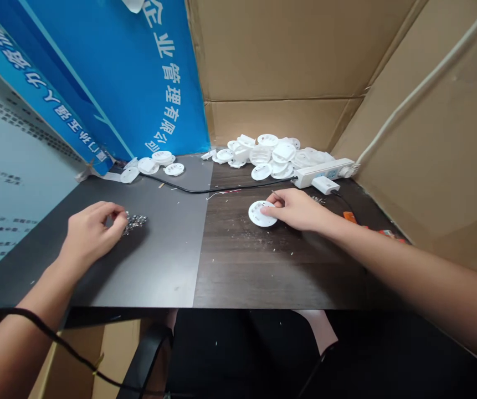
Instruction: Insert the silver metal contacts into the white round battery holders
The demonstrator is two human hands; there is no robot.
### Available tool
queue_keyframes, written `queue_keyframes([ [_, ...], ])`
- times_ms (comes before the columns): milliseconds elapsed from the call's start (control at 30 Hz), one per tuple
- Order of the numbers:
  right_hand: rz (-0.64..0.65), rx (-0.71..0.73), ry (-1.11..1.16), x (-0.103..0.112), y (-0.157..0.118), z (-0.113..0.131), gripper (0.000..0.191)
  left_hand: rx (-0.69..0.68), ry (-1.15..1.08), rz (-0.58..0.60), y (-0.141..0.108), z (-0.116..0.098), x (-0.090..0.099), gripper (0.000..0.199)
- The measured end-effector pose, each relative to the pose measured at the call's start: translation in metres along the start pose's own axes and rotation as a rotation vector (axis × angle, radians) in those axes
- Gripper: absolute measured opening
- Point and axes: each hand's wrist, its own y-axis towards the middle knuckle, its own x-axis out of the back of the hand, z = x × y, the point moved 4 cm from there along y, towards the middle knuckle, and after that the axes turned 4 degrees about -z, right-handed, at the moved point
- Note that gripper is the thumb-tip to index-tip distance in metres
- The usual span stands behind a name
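On the left of the desk, my left hand (95,228) has its thumb and fingertips curled together at a small heap of shiny metal bits (137,221); whether anything is pinched between them is too small to tell. Right of the middle, a round white plastic disc (258,215) with slots is held by its right edge in my right hand (290,208), the thumb lying on top. A thin dark tool tip (277,194) shows by the fingers of the same hand.
A large pile of white discs (261,155) lies at the back, beside a white power strip (325,172). A smaller group of discs (149,165) stands back left. A black cable (199,191) crosses the desk. Orange items (349,217) lie right. Cardboard walls (280,50) rise behind.
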Motion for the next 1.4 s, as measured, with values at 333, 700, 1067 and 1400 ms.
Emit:
queue_keyframes([
  [333, 0.040, 0.061, -0.069, -0.004, -0.028, -0.004, 0.073, -0.321, -0.959, 0.551, 0.040, -0.201, -0.078, 0.018],
  [700, -0.346, 0.292, -0.058, 0.006, -0.035, -0.012, 0.061, -0.202, -1.079, 0.486, 0.038, -0.201, -0.122, 0.030],
  [1067, -0.365, 0.496, -0.329, -0.008, -0.039, -0.007, 0.069, -0.240, -1.363, 0.510, 0.042, -0.202, -0.122, 0.030],
  [1400, -0.512, 0.632, 0.171, 0.008, -0.038, 0.024, 0.007, -0.330, -1.191, 0.422, 0.032, -0.220, -0.103, 0.026],
])
